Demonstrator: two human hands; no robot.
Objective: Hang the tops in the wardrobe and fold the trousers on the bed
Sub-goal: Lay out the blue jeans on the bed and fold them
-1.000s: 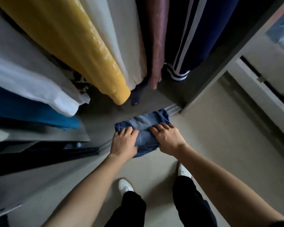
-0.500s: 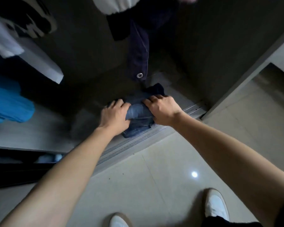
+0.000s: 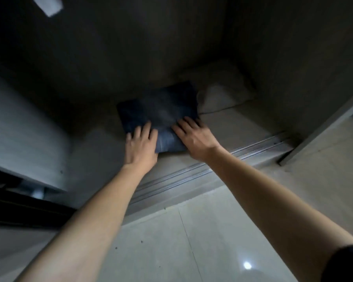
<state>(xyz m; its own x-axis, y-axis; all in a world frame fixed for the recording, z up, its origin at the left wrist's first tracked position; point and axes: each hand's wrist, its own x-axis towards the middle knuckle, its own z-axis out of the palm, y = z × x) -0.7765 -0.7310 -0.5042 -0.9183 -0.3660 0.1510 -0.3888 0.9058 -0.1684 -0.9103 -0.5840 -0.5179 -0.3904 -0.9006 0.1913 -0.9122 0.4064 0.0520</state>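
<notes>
Folded blue jeans (image 3: pixel 159 110) lie flat on the floor of the wardrobe (image 3: pixel 243 127), just behind its sliding-door track. My left hand (image 3: pixel 141 145) rests on the near left edge of the jeans with its fingers stretched out flat. My right hand (image 3: pixel 194 139) lies on the near right corner, fingers also straight and spread. Neither hand curls round the cloth. The far half of the jeans is in deep shadow.
A pale folded garment (image 3: pixel 222 98) lies right of the jeans on the wardrobe floor. The metal door track (image 3: pixel 192 171) runs in front. A grey inner panel (image 3: pixel 25 135) stands at left, the door frame (image 3: pixel 322 129) at right. Tiled floor (image 3: pixel 192 241) lies below.
The jeans went from being carried in both hands down onto the wardrobe floor. My hands let go of their grip and now lie flat on them. The hanging clothes have left the view.
</notes>
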